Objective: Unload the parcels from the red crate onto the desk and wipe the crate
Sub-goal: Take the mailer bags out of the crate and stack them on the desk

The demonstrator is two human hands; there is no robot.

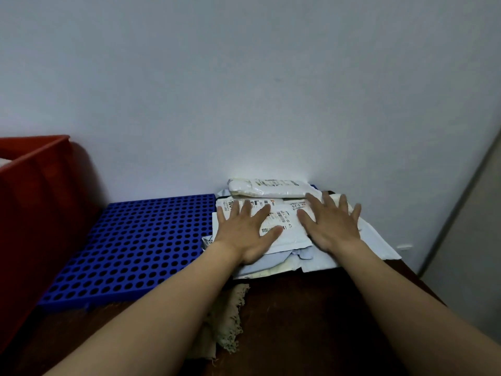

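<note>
Only the arms of a person showed. The left forearm (162,308) and the right forearm (406,299) were bare along all their visible length, from the wrist to the bottom edge. The left hand (245,234) and the right hand (334,229) were bare too, with slim fingers. The nails were too blurred to describe.

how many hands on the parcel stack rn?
2. The left hand lies flat, fingers spread, on the left part of the parcel stack; the right hand lies flat on its right part. Neither is hidden.
</note>
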